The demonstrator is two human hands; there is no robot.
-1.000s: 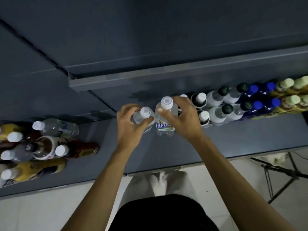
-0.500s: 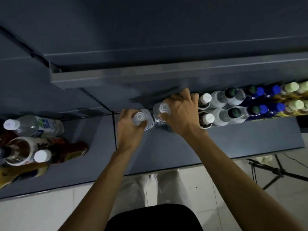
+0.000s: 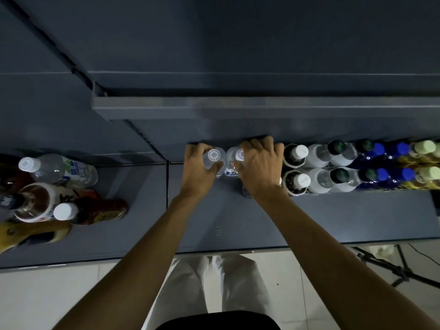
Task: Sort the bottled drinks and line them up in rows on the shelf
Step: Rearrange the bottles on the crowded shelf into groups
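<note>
Two small clear water bottles with white caps stand side by side at the back of the grey shelf (image 3: 309, 222). My left hand (image 3: 198, 172) grips the left bottle (image 3: 214, 158) near its cap. My right hand (image 3: 259, 167) grips the right bottle (image 3: 234, 163), covering most of it. Directly to the right run two tidy rows of bottles (image 3: 345, 167): white-capped, dark-capped, blue-capped and pale-capped ones. An unsorted heap of bottles (image 3: 52, 191) lies on the shelf at the far left.
An upper shelf edge (image 3: 238, 106) overhangs the back of the work area. A seam (image 3: 167, 198) divides the shelf into panels. A dark stand's legs (image 3: 392, 267) sit on the tiled floor at the lower right. My legs are below the shelf's front edge.
Both hands have pushed the two water bottles further back on the shelf, up against the left end of the sorted rows.
</note>
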